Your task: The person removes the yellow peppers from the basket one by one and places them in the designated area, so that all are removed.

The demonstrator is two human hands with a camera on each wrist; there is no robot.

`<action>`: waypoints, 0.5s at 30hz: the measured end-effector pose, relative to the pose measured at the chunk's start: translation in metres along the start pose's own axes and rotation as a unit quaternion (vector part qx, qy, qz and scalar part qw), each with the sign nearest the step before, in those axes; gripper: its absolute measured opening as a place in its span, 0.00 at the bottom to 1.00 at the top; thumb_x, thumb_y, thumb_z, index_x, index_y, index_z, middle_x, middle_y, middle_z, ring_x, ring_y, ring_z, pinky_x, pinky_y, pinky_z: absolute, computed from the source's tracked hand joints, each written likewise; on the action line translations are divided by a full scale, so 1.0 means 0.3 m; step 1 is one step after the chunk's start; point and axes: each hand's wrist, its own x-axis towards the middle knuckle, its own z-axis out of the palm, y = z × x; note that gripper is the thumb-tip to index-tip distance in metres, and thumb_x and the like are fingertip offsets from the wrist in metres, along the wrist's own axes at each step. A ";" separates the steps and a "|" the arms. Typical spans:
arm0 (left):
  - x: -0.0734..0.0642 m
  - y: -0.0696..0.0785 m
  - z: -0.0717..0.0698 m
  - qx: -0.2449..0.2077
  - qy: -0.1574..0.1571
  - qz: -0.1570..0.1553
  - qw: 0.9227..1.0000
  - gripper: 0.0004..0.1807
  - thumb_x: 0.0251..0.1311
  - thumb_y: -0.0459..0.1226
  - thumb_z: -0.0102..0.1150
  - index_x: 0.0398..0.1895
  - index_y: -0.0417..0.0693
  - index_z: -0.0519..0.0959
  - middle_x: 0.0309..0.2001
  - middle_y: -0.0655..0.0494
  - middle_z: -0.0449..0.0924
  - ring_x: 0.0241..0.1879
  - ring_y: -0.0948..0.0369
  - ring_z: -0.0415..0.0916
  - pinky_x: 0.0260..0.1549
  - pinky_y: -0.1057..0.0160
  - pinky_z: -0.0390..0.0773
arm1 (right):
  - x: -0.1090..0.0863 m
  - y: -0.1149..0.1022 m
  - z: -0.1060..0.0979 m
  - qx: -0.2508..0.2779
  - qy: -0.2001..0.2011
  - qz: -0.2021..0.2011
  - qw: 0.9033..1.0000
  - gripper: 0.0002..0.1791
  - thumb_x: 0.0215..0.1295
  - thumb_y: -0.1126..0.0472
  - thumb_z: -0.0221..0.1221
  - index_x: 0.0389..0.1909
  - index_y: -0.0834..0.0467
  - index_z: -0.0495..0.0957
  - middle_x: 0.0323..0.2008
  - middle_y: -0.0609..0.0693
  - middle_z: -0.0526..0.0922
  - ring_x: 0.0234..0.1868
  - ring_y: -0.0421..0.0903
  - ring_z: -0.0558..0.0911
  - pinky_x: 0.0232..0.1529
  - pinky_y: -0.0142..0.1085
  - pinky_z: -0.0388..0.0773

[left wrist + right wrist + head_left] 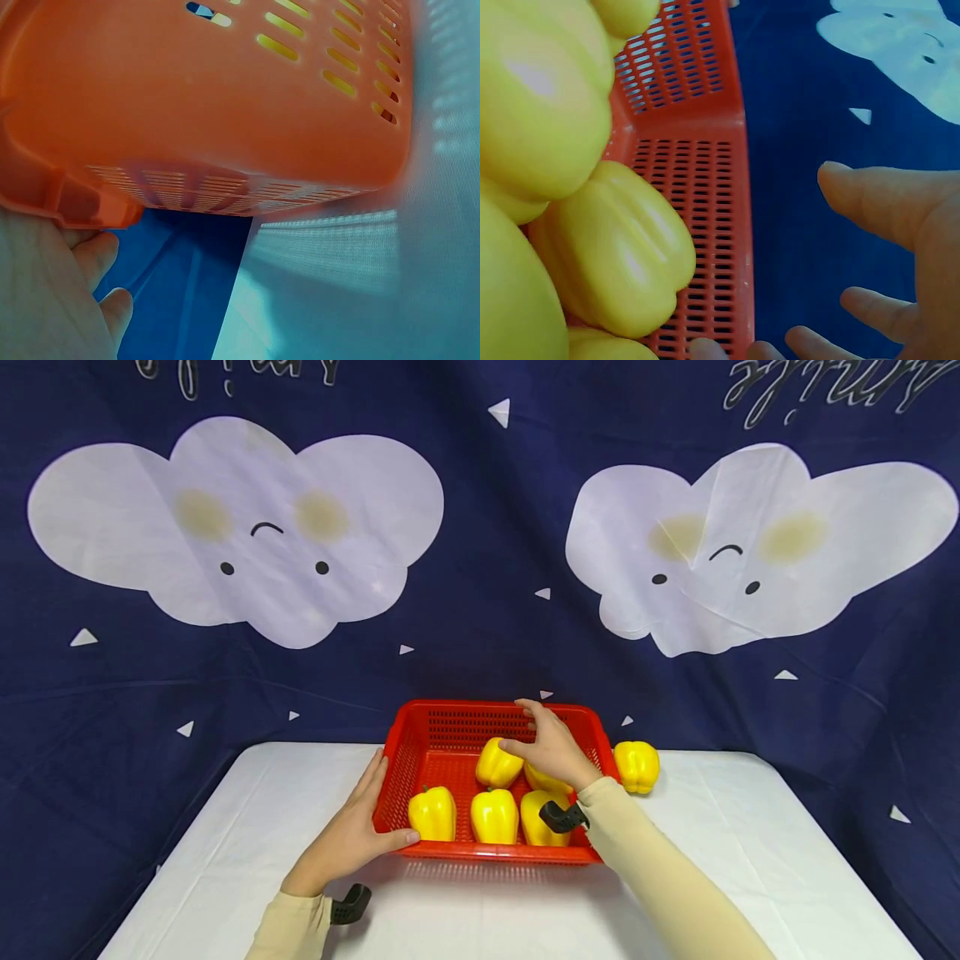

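Note:
A red plastic basket [495, 853] with slotted walls holds several yellow bell peppers [433, 815]. My left hand [348, 839] rests at its front left corner, thumb on the front rim and straight fingers along the left side; in the left wrist view the fingertips [96, 255] reach past the rim. Over the back right part of the basket is my right hand [553, 747], fingers and thumb spread apart. Its thumb overlaps a pepper [498, 767] in the head view. The right wrist view shows the hand holding nothing, with a pepper [622, 251] by the basket wall.
One more yellow bell pepper [637, 767] sits on the white-covered table [720, 827], just right of the basket. Behind the table hangs a dark blue cloth [495, 643] printed with white clouds.

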 end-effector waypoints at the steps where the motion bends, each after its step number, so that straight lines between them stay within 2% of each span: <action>1: 0.000 0.000 0.000 0.000 -0.001 0.000 1.000 0.65 0.51 0.57 0.73 0.79 0.33 0.44 0.81 0.42 0.34 0.76 0.36 0.46 0.64 0.31 0.60 | 0.004 -0.003 0.006 -0.002 -0.006 0.002 1.000 0.42 0.64 0.55 0.67 0.75 0.60 0.60 0.70 0.64 0.66 0.66 0.64 0.71 0.64 0.55 0.71; 7: 0.001 -0.001 0.001 -0.002 -0.001 -0.002 1.000 0.65 0.51 0.57 0.73 0.79 0.33 0.43 0.81 0.43 0.34 0.76 0.36 0.45 0.64 0.31 0.59 | 0.025 -0.015 0.043 -0.024 -0.035 0.010 0.999 0.43 0.64 0.53 0.67 0.76 0.60 0.58 0.71 0.63 0.65 0.66 0.62 0.70 0.65 0.56 0.70; 15: 0.000 0.000 -0.003 0.001 -0.003 -0.005 1.000 0.65 0.51 0.57 0.72 0.79 0.34 0.43 0.81 0.43 0.34 0.76 0.37 0.46 0.64 0.31 0.60 | 0.030 -0.030 0.093 -0.062 -0.062 0.038 0.995 0.43 0.62 0.54 0.69 0.74 0.61 0.60 0.67 0.64 0.70 0.65 0.60 0.71 0.66 0.54 0.68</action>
